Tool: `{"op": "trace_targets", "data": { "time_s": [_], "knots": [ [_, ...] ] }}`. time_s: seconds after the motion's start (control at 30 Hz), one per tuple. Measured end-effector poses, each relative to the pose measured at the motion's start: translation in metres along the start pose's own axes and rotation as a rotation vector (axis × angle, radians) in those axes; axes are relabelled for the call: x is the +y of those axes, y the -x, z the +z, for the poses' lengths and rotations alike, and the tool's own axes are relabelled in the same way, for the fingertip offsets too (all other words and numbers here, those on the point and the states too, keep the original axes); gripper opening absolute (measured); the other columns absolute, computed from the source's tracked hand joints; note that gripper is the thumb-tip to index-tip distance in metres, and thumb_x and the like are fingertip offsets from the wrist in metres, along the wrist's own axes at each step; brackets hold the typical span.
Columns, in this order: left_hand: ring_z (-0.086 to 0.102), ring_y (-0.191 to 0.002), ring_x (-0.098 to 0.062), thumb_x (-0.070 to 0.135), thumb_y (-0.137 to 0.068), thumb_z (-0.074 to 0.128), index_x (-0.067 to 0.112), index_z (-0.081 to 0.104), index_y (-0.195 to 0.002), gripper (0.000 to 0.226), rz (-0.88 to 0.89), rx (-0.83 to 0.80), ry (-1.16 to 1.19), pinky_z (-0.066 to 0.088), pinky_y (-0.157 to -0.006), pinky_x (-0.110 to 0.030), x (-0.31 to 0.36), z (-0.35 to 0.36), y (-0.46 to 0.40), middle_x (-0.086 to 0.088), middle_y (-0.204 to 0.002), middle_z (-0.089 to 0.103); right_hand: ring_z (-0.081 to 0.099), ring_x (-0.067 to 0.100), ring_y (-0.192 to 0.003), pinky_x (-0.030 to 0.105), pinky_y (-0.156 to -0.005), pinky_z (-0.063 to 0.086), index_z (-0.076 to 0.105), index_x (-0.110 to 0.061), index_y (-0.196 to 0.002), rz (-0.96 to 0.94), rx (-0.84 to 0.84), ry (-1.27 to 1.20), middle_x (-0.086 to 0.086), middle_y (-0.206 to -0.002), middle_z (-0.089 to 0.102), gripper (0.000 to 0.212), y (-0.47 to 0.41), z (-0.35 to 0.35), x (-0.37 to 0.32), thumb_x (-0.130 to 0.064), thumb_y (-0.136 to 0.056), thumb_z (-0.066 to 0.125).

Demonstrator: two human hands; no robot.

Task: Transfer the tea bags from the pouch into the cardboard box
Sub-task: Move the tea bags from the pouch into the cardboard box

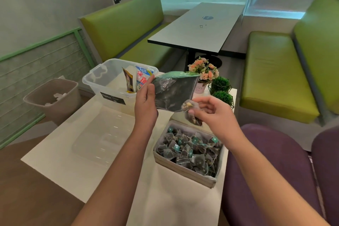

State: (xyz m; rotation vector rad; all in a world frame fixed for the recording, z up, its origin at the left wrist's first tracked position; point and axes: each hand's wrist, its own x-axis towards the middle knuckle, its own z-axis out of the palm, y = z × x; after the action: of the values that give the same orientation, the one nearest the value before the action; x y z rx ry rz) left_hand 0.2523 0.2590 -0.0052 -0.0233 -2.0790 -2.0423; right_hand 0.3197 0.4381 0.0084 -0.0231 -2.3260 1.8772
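1. Currently my left hand (pixel 145 102) grips the pouch (pixel 174 91) by its left edge, fingers curled round it, holding it up above the desk (pixel 73 167) with its mouth tilted toward my right side.
2. My right hand (pixel 211 113) pinches a tea bag (pixel 190 113) between thumb and fingertips, just at the pouch's lower right corner and above the far end of the cardboard box (pixel 183 169).
3. Cardboard box sits on the desk below my right hand, full of pyramid tea bags (pixel 190 150) with teal tags.
4. Clear plastic bin (pixel 110 82) stands behind the pouch, packets inside; clear lid (pixel 104 134) lies flat left of the box.
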Motion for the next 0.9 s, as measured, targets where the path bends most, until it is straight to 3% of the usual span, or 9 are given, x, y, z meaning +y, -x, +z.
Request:
{"op": "trace_targets", "data": {
  "time_s": [0.13,0.27,0.4,0.43,0.57,0.63,0.73,0.83,0.9],
  "knots": [
    [0.047,-0.135,-0.011,0.035,-0.109,0.036,0.041,0.054,-0.138,0.035,-0.04,0.07,0.019,0.047,-0.107,-0.029,0.007,0.004,0.002,0.006,-0.15,0.048,0.069,0.009,-0.08,0.02,-0.073,0.055,0.071,-0.01,-0.102,0.111,-0.037,-0.095,0.007,-0.093,0.075,0.024,0.002,-0.024,0.027,-0.011,-0.08,0.078],
    [0.046,-0.13,-0.005,0.035,-0.109,0.034,0.038,0.05,-0.143,0.037,-0.044,0.104,0.008,0.044,-0.093,-0.01,0.015,0.011,0.004,0.01,-0.149,0.048,0.059,0.003,-0.064,0.013,-0.058,0.047,0.074,-0.013,-0.094,0.21,-0.037,0.069,-0.003,-0.078,0.07,0.01,-0.002,-0.023,0.063,-0.016,-0.084,0.076],
    [0.045,-0.134,-0.007,0.034,-0.109,0.034,0.043,0.051,-0.138,0.034,-0.016,0.095,-0.023,0.045,-0.109,-0.024,0.009,0.014,0.006,0.007,-0.151,0.046,0.054,0.006,-0.063,0.009,-0.048,0.039,0.073,-0.014,-0.096,0.275,-0.084,0.203,-0.001,-0.08,0.065,0.008,-0.013,-0.001,0.097,-0.018,-0.09,0.07],
    [0.045,-0.134,-0.006,0.033,-0.109,0.035,0.042,0.051,-0.138,0.034,-0.014,0.093,-0.031,0.045,-0.108,-0.022,0.007,0.015,0.007,0.007,-0.15,0.046,0.053,0.006,-0.063,0.009,-0.047,0.038,0.072,-0.014,-0.097,0.304,-0.075,0.2,0.0,-0.08,0.064,0.008,-0.017,0.005,0.104,-0.017,-0.09,0.069],
    [0.042,-0.129,-0.001,0.029,-0.109,0.035,0.035,0.05,-0.142,0.037,-0.025,0.084,-0.04,0.041,-0.082,0.003,0.005,0.017,0.012,0.009,-0.146,0.043,0.056,0.011,-0.07,0.019,-0.057,0.044,0.069,-0.015,-0.096,0.346,-0.072,0.226,-0.003,-0.079,0.062,0.006,-0.035,0.029,0.119,-0.016,-0.09,0.069],
    [0.041,-0.129,0.0,0.03,-0.109,0.034,0.034,0.05,-0.143,0.037,-0.024,0.095,-0.051,0.041,-0.083,0.004,0.003,0.016,0.013,0.01,-0.145,0.043,0.056,0.012,-0.072,0.02,-0.06,0.045,0.068,-0.014,-0.097,0.351,-0.071,0.239,-0.002,-0.079,0.063,0.007,-0.043,0.037,0.121,-0.015,-0.09,0.069],
    [0.043,-0.133,-0.002,0.033,-0.109,0.035,0.039,0.05,-0.143,0.037,-0.031,0.102,-0.035,0.047,-0.095,-0.008,-0.001,0.013,0.011,0.011,-0.148,0.043,0.058,0.012,-0.077,0.018,-0.062,0.045,0.068,-0.015,-0.108,0.379,-0.106,0.249,-0.003,-0.084,0.063,0.017,-0.049,0.043,0.126,-0.014,-0.091,0.067],
    [0.045,-0.13,-0.003,0.033,-0.109,0.035,0.041,0.049,-0.141,0.037,-0.057,0.089,-0.006,0.049,-0.082,-0.005,0.0,0.011,0.011,0.01,-0.15,0.043,0.06,0.01,-0.082,0.015,-0.063,0.044,0.066,-0.017,-0.116,0.408,-0.115,0.232,-0.003,-0.09,0.065,0.026,-0.046,0.042,0.135,-0.012,-0.09,0.067],
    [0.045,-0.131,-0.004,0.034,-0.109,0.035,0.041,0.049,-0.141,0.037,-0.062,0.075,0.002,0.048,-0.077,-0.003,0.0,0.009,0.013,0.009,-0.151,0.042,0.058,0.008,-0.078,0.013,-0.06,0.042,0.066,-0.017,-0.11,0.406,-0.078,0.221,-0.003,-0.09,0.064,0.022,-0.041,0.039,0.138,-0.013,-0.089,0.069]
  ]
}}
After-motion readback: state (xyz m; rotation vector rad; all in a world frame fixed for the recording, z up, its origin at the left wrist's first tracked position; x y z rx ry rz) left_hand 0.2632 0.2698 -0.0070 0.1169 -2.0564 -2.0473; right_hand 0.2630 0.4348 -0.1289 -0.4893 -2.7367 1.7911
